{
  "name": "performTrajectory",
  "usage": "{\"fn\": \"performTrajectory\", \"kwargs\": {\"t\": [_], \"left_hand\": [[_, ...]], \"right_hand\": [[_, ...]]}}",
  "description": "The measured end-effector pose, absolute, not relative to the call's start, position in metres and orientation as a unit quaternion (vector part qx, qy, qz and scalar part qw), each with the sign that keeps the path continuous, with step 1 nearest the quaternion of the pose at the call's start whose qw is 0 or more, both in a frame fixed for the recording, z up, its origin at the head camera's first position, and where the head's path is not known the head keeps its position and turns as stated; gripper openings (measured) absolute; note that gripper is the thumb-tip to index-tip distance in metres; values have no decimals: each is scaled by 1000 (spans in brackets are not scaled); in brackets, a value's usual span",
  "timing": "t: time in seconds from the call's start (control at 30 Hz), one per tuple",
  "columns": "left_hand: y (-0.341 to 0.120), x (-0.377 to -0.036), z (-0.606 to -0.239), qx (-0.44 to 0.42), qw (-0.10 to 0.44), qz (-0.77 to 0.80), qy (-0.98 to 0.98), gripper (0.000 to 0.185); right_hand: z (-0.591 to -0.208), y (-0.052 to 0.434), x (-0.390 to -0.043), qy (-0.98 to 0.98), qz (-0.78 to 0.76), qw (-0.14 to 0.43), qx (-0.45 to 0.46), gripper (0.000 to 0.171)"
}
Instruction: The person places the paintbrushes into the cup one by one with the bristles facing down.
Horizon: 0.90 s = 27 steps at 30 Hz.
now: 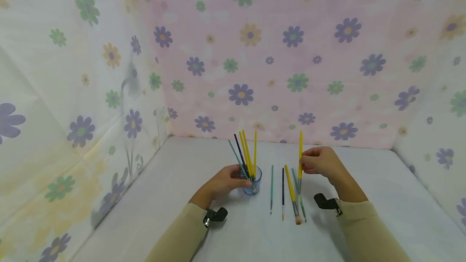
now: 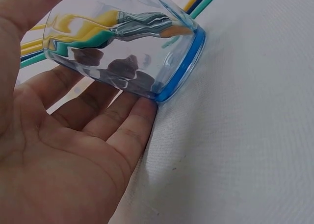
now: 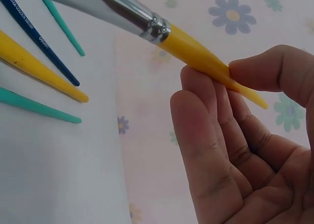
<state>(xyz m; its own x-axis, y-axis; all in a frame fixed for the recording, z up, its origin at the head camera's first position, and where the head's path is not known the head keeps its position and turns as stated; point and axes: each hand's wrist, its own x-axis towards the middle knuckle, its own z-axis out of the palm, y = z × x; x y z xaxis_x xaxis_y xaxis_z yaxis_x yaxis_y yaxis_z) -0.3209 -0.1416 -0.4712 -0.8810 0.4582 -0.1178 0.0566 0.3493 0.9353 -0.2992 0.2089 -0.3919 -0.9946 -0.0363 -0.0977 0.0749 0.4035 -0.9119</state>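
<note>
From the head view I count five brushes standing in the blue-tinted glass cup (image 1: 253, 184): three yellow, one teal, one dark. My left hand (image 1: 225, 181) is curled round the cup's left side, holding it on the tabletop (image 1: 174, 197). My right hand (image 1: 320, 161) pinches a yellow paintbrush (image 1: 300, 161) near its upper end, upright, bristles down close to the tabletop, well right of the cup. Four more brushes lie flat between my hands: a thin teal one (image 1: 271, 187), a dark one (image 1: 282, 193), a yellow flat-bristled one (image 1: 291, 193) and another teal one (image 1: 299, 197) partly crossing it. As I judge it, the work is about half done: five in the cup, one in hand, four on the tabletop.

On the left wrist view the cup (image 2: 127, 52) lies against my palm and fingers (image 2: 122, 121), with its blue base rim just at the fingertips. Through the glass I see warped yellow and teal handles and metal ferrules. The grip looks loose.

On the right wrist view, thumb and fingers (image 3: 206, 131) clamp the tapered yellow handle (image 3: 206, 57) just below its silver ferrule; the rest of the hand is relaxed. Four handle tips show behind it on the tabletop, a dark blue one (image 3: 39, 40), two teal, one yellow.
</note>
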Motion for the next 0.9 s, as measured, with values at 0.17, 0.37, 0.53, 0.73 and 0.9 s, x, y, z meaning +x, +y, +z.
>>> {"fn": "performTrajectory", "kwargs": {"t": [0.17,0.37,0.53,0.73,0.9], "left_hand": [[-142,-321,-469,157,181,548,801,61],[-141,-318,-467,160,185,546,801,63],[-141,-317,-466,158,187,547,800,62],[-141,-319,-466,155,188,547,801,64],[-142,-321,-469,159,187,547,801,66]], "right_hand": [[-387,210,-297,833,-551,47,8,44],[-386,206,-295,820,-572,22,-5,41],[-384,193,-292,810,-586,-24,-17,39],[-381,178,-287,773,-628,-83,-36,36],[-382,168,-283,756,-643,-120,-41,36]]}}
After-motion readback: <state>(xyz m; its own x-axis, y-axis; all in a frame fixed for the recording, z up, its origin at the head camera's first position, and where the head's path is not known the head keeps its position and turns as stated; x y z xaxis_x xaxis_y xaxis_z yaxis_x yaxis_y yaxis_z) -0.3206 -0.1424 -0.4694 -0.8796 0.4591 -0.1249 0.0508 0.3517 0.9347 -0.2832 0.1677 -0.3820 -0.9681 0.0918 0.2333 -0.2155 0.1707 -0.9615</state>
